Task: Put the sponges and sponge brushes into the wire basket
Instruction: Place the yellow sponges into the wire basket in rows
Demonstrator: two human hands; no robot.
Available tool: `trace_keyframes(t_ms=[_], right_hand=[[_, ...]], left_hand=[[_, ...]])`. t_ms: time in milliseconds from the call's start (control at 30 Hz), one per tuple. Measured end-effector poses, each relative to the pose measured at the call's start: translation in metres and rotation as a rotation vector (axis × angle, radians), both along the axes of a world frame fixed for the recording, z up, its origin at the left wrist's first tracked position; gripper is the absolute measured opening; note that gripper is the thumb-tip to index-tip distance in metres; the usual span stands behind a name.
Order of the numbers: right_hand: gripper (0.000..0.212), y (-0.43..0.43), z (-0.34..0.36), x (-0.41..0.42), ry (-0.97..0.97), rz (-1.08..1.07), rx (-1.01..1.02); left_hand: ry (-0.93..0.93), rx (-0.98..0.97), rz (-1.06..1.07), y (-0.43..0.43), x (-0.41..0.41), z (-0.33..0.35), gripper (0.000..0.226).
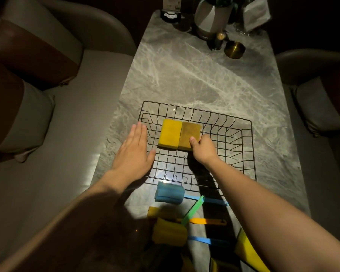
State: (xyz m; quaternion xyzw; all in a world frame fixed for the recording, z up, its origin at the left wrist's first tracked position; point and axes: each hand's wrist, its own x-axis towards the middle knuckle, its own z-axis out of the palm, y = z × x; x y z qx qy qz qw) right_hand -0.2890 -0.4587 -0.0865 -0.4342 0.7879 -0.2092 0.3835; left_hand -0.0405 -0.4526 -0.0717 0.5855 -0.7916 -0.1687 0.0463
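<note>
A black wire basket (241, 146) sits on the marble table. Inside it lie a yellow sponge (169, 135) and, touching its right side, a brownish sponge (189, 132). My right hand (203, 147) is closed on the near right corner of the brownish sponge. My left hand (134, 152) rests flat and open against the basket's left rim. Nearer to me, outside the basket, lie a blue sponge brush (170, 193), a yellow sponge brush (170, 232) with a blue handle, a green handle (192, 210), an orange handle (206, 221) and another yellow sponge (245, 246).
At the table's far end stand a white vase (212, 16), a brass cup (235, 49), a small dark jar (217, 41) and a card holder (170, 14). Padded seats (63, 118) flank the table on both sides. The table edge (114, 114) runs just left of the basket.
</note>
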Motion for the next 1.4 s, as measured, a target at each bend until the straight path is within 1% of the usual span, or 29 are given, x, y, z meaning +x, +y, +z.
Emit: trace_keyframes(t_ms=[200, 333, 667, 767, 867, 967, 1100, 1167, 1267, 1333, 1400], right_hand=[[0.040, -0.006, -0.001, 0.023, 0.026, 0.015, -0.001], [0.043, -0.011, -0.002, 0.036, 0.025, -0.015, 0.005], [0.043, -0.018, 0.002, 0.039, 0.036, 0.019, -0.009], [0.044, -0.010, 0.009, 0.037, 0.023, 0.026, -0.004], [0.050, 0.009, 0.028, 0.031, 0.048, 0.041, -0.039], [0.050, 0.044, 0.058, 0.021, 0.064, 0.031, -0.144], [0.038, 0.117, 0.088, 0.002, 0.155, 0.039, -0.335], [0.034, 0.163, 0.097, -0.009, 0.230, 0.037, -0.381], [0.032, 0.236, 0.100, -0.024, 0.279, 0.003, -0.363], [0.031, 0.281, 0.095, -0.031, 0.293, -0.013, -0.318], [0.029, 0.322, 0.084, -0.036, 0.321, -0.039, -0.244]], left_hand=[[-0.002, 0.023, -0.006, 0.001, 0.003, -0.004, 0.082], [-0.014, 0.031, -0.010, 0.001, 0.002, -0.002, 0.082], [-0.041, 0.040, -0.028, 0.001, 0.002, 0.001, 0.082], [-0.040, 0.030, -0.026, 0.002, 0.004, 0.007, 0.080], [0.008, 0.005, -0.006, 0.014, 0.011, 0.020, 0.079], [0.097, -0.031, 0.025, 0.043, 0.014, 0.035, 0.077], [0.217, -0.049, 0.036, 0.110, 0.015, 0.048, 0.070], [0.255, -0.027, 0.059, 0.150, 0.017, 0.050, 0.063], [0.329, 0.033, 0.154, 0.209, 0.023, 0.051, 0.053], [0.383, -0.007, 0.154, 0.248, 0.028, 0.050, 0.044], [0.406, -0.064, 0.107, 0.278, 0.028, 0.047, 0.037]])
